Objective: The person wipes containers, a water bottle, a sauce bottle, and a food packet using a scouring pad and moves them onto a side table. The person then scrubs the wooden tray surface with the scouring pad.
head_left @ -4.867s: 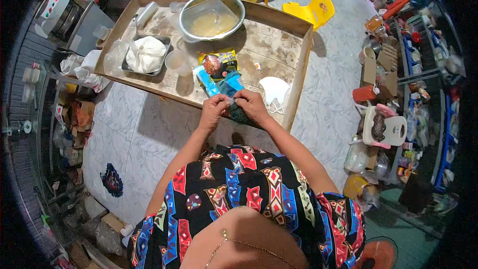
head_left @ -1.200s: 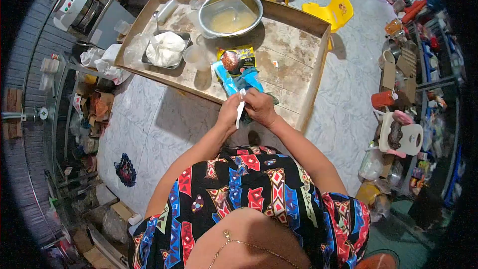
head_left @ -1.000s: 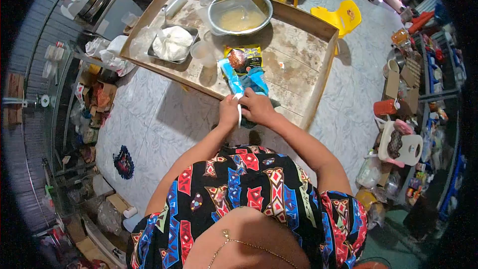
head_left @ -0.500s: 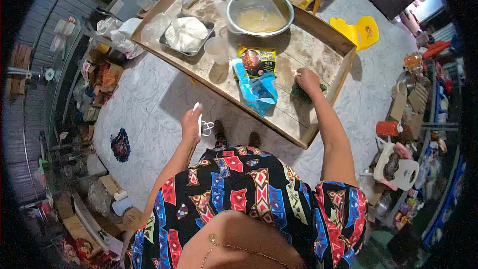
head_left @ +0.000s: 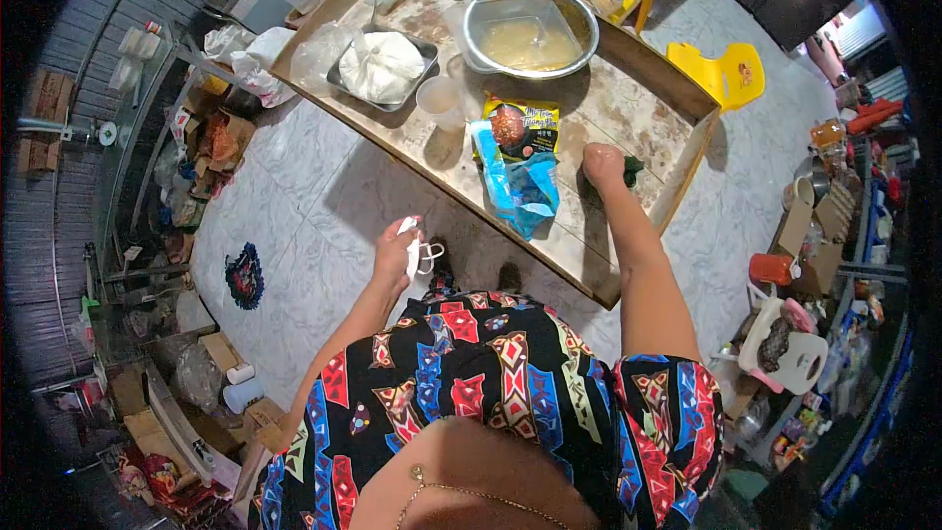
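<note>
My left hand (head_left: 394, 253) is closed around a slim white object (head_left: 410, 247) with thin white loops hanging off it, in front of the tray's near edge. Its exact kind is hard to make out. On the right part of the wooden tray table (head_left: 655, 236), my right hand (head_left: 605, 167) is closed over a dark green cloth or pad (head_left: 631, 172), mostly hidden beneath it. To the left of that hand lie a black and yellow noodle packet (head_left: 522, 128) and a crumpled blue plastic packet (head_left: 525, 191).
A metal bowl (head_left: 592, 39) with a clear container and cloudy liquid stands at the back. Left of it are a metal pan (head_left: 390, 101) with a white bundle and a clear plastic cup (head_left: 439, 98). A yellow chair (head_left: 721, 74) stands beyond the tray.
My right hand has shifted slightly and now covers more of the dark green cloth or pad. My left hand still holds the white object. The whole view has shifted a little.
</note>
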The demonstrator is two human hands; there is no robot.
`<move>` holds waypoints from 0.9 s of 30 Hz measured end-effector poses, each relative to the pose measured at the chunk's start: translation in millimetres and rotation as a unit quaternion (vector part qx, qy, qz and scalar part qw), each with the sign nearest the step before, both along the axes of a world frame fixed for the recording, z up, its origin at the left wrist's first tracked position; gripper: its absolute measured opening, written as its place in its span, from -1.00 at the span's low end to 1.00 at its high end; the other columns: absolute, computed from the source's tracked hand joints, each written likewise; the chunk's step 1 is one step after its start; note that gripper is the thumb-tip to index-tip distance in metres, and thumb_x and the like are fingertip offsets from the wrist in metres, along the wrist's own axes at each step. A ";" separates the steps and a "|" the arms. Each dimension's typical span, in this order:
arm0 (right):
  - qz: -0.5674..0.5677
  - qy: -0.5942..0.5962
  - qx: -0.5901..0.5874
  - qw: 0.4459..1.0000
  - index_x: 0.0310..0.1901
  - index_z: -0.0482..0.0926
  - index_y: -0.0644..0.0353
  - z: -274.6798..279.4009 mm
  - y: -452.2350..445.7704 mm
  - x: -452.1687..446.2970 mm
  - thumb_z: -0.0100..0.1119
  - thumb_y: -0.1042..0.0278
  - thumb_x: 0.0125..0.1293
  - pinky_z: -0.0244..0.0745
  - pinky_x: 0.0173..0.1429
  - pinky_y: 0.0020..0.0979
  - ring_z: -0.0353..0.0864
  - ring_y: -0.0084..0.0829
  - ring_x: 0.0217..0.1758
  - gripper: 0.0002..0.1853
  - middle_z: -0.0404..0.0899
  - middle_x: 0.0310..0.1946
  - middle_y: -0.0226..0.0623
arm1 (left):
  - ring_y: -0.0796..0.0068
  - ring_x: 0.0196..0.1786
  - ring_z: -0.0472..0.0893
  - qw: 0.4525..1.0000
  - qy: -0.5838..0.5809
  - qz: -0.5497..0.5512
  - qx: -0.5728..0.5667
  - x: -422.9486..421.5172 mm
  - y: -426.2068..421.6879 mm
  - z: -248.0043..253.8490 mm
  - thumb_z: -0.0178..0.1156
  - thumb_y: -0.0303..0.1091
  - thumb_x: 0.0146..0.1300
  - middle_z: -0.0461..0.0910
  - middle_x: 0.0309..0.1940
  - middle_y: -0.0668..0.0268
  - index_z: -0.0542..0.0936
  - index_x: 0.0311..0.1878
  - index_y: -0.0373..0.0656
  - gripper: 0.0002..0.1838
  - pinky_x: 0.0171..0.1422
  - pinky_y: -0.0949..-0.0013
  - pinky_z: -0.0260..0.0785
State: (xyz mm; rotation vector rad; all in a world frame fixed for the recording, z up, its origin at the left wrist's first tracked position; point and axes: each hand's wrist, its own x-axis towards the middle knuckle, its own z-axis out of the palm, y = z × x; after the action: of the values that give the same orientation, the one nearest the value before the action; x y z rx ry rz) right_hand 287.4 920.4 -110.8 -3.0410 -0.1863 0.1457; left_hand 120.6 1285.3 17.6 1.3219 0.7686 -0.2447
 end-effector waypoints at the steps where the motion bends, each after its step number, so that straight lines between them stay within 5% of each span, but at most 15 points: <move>1: -0.001 0.000 0.000 1.000 -0.52 0.59 0.24 2.8 -1.2 0.1 0.01 0.38 -0.03 0.48 -0.29 -0.12 0.60 -0.05 -0.36 -0.82 0.58 -0.48 -0.01 | 0.66 -0.62 0.38 1.000 -0.015 -0.012 -0.008 4.4 -3.1 -4.6 0.04 -0.46 0.18 0.50 -0.52 0.40 0.52 -0.10 -0.17 -0.79 -0.61 0.56 0.21; 3: -0.119 0.008 0.060 0.991 -0.48 0.60 0.22 12.0 -7.8 0.0 -0.01 0.34 -0.01 0.48 -0.24 -0.11 0.59 -0.05 -0.31 -0.80 0.58 -0.42 0.01 | 0.70 -0.60 0.35 0.999 -0.015 -0.026 -0.014 13.9 -13.0 -6.0 0.17 -0.30 0.19 0.45 -0.54 0.46 0.55 -0.21 -0.15 -0.84 -0.57 0.55 0.20; 8: -0.088 0.029 0.301 0.949 -0.31 0.65 0.05 72.7 21.8 -40.2 0.12 0.21 0.02 0.48 -0.24 -0.19 0.61 -0.15 -0.34 -0.78 0.60 -0.42 -0.11 | 0.66 -0.69 0.38 0.997 -0.019 -0.040 -0.062 26.6 -32.1 -10.0 0.18 -0.02 0.17 0.44 -0.61 0.43 0.50 -0.33 -0.09 -0.69 -0.71 0.55 0.20; 12: 0.034 0.067 0.476 0.876 -0.27 0.65 0.02 117.1 96.7 -102.0 0.11 0.18 0.12 0.47 -0.20 -0.30 0.60 -0.22 -0.28 -0.79 0.61 -0.34 -0.20 | 0.63 -0.62 0.45 0.987 0.049 -0.069 -0.135 33.1 -50.6 -3.5 0.24 0.05 0.09 0.46 -0.59 0.42 0.49 -0.34 -0.16 -0.58 -0.58 0.55 0.33; 16: 0.077 0.025 0.455 0.887 -0.46 0.59 0.12 130.7 168.6 -126.3 0.08 0.18 0.07 0.41 -0.32 -0.18 0.54 -0.14 -0.35 -0.79 0.55 -0.48 -0.17 | 0.56 -0.44 0.51 0.973 0.013 -0.041 -0.228 38.7 -58.9 -25.3 0.24 0.08 0.09 0.50 -0.45 0.36 0.47 -0.23 -0.18 -0.53 -0.37 0.47 0.41; 18: 0.026 0.031 0.462 0.886 -0.42 0.58 0.18 125.7 185.2 -128.7 0.16 0.22 0.03 0.40 -0.31 -0.23 0.54 -0.13 -0.38 -0.80 0.54 -0.49 -0.14 | 0.43 -0.25 0.56 0.971 0.012 -0.055 -0.233 36.8 -56.6 -22.9 0.16 0.14 0.12 0.56 -0.30 0.25 0.51 -0.22 -0.16 -0.51 -0.10 0.28 0.45; 23: -0.021 0.064 0.456 0.887 -0.49 0.53 0.20 128.1 183.3 -131.5 0.21 0.21 -0.02 0.40 -0.35 -0.25 0.54 -0.14 -0.43 -0.78 0.54 -0.52 -0.13 | 0.49 -0.27 0.53 0.965 -0.095 -0.136 -0.204 25.6 -45.5 -49.3 0.06 -0.10 0.28 0.52 -0.36 0.32 0.48 -0.15 -0.19 -0.68 -0.12 0.41 0.41; 27: -0.027 0.150 0.539 0.829 -0.45 0.57 0.21 103.2 158.6 -129.6 0.30 0.17 -0.11 0.41 -0.34 -0.35 0.55 -0.23 -0.46 -0.71 0.56 -0.52 -0.17 | 0.57 -0.50 0.44 0.976 -0.061 -0.105 -0.181 22.1 -40.1 -41.9 0.00 -0.24 0.31 0.47 -0.45 0.35 0.47 -0.10 -0.18 -0.76 -0.42 0.48 0.36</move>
State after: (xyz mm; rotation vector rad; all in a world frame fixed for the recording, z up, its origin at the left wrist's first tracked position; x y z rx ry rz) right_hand 157.8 1079.0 -7.6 -1.8548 -0.0984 0.3617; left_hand 142.7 1245.2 -24.2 1.0585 0.4532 -0.4452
